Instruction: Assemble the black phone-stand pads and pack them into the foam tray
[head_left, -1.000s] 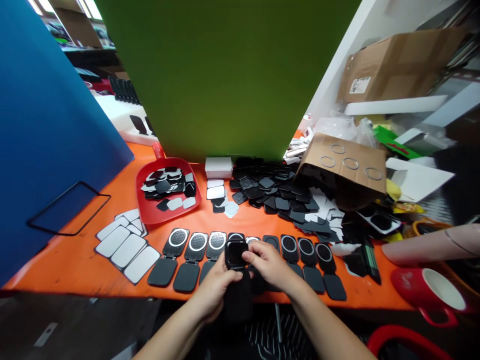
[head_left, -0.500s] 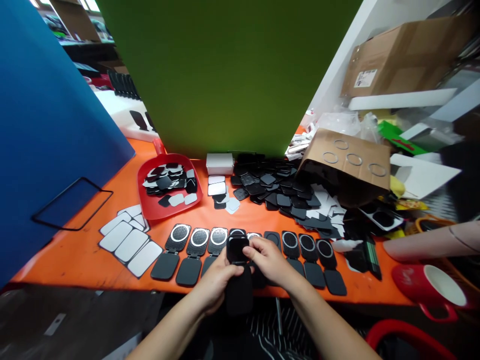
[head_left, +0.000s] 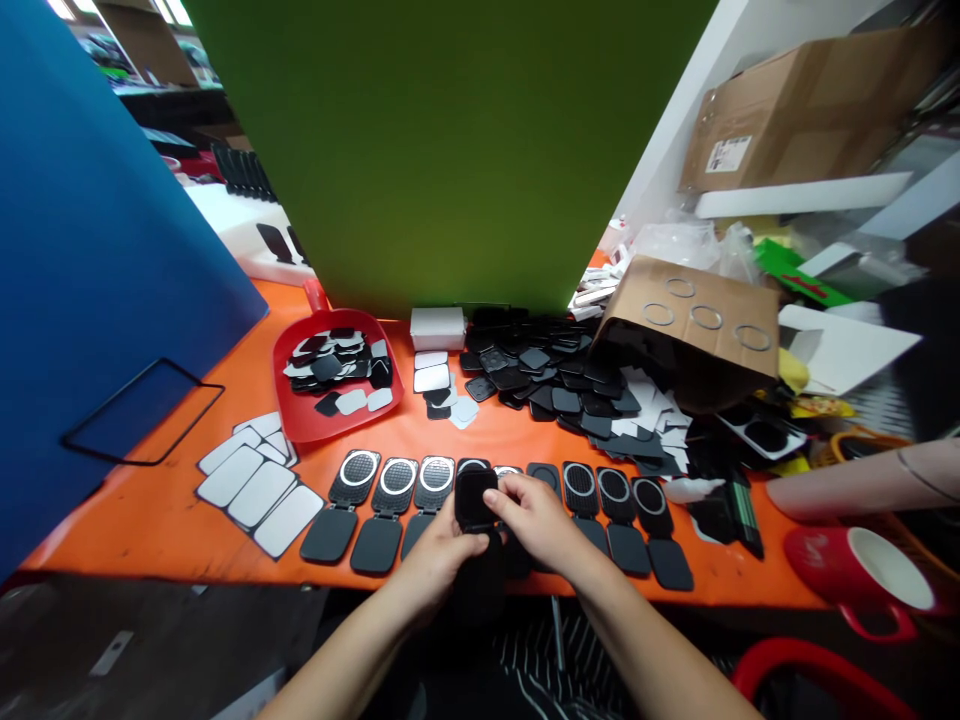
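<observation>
Both hands hold a black hinged two-panel piece (head_left: 475, 497) above the table's front edge. My left hand (head_left: 441, 552) grips it from the left and below, near the hinge. With its thumb on the face of the upper panel, my right hand (head_left: 531, 516) holds the right edge. The lower panel hangs down, dark against the clothing. Behind and beside the hands lies a row of similar open hinged pieces (head_left: 355, 478), several with white rings on their upper panels. My hands hide the middle of that row.
White rounded cards (head_left: 259, 488) lie on the orange table at left, by a red dustpan (head_left: 300, 428) of black and white pieces. A black panel heap (head_left: 540, 370) sits behind the row. A cardboard box (head_left: 720, 330), glue bottle (head_left: 690, 489) and red mug (head_left: 832, 565) stand right.
The held piece has tilted slightly, and its upper panel's face appears darker and less glossy. Both hands keep nearly the same place and grip.
</observation>
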